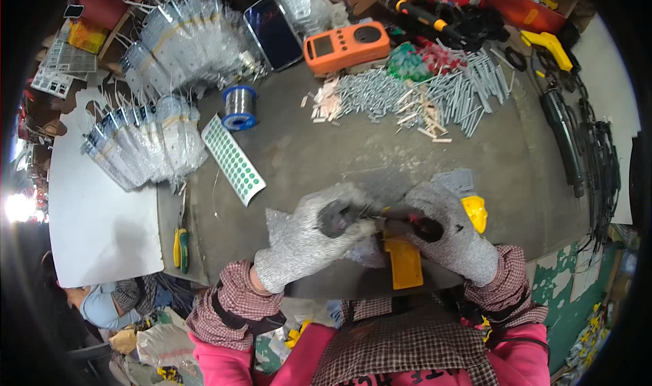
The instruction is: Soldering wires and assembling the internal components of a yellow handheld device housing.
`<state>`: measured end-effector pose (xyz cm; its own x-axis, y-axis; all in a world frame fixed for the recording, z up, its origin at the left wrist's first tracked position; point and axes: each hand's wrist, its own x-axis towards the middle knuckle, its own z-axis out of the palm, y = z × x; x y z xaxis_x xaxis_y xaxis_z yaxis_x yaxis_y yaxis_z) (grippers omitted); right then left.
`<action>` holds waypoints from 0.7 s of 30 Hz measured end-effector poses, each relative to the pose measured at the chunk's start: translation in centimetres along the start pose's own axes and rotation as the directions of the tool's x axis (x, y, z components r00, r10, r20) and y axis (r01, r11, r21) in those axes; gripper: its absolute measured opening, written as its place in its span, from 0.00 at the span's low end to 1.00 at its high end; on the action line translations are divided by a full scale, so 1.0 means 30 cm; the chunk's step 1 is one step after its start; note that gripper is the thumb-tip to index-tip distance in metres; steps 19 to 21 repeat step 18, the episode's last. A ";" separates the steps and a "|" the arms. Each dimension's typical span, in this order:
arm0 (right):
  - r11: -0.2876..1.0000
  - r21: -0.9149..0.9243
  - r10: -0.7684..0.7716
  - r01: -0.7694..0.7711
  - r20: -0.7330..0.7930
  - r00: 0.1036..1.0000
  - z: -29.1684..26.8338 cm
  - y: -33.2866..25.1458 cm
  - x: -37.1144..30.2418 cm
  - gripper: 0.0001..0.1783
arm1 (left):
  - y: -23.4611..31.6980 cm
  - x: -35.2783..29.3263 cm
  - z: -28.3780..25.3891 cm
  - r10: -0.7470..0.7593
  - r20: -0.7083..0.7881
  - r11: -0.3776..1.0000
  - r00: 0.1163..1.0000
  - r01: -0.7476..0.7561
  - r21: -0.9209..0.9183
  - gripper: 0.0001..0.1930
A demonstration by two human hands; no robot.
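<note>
Both my hands wear grey knit gloves and meet near the front edge of the table. My left hand (329,223) is closed, its fingers pinching toward a small dark part between the hands. My right hand (448,226) is closed too, fingers pointing left at the same spot. What they hold is dark, small and mostly hidden by the gloves. A flat orange-yellow plastic piece (404,262) sticks out below my right fingers; whether it is gripped I cannot tell. Beside my right hand lies a yellow plastic shell (475,213). Clear plastic wrap (278,224) shows by my left wrist.
Bagged parts with white leads (146,141), a solder spool (239,107) and a green-dotted sticker sheet (232,158) lie left. An orange meter (347,47), a phone (274,31) and piled screws (373,94) are behind. Pliers (180,247) lie front left; a black-handled tool (562,141) lies right.
</note>
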<state>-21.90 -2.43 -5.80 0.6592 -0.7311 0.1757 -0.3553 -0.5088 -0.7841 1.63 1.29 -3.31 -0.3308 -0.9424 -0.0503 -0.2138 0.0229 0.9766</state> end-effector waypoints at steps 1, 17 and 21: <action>0.999 -0.006 -0.043 0.042 -0.069 0.997 -0.009 0.003 0.001 0.12 | -0.029 -0.018 -0.016 -0.111 0.009 0.993 0.994 0.111 -0.049 0.15; 0.989 0.048 0.144 -0.137 -0.211 0.967 -0.164 0.223 -0.126 0.09 | -0.046 0.641 0.004 0.213 -0.092 0.551 0.973 -0.041 0.834 0.13; 0.994 0.008 0.111 -0.112 -0.194 0.975 -0.167 0.235 -0.121 0.11 | -0.081 0.663 0.004 0.463 -0.014 0.400 0.886 -0.194 0.896 0.13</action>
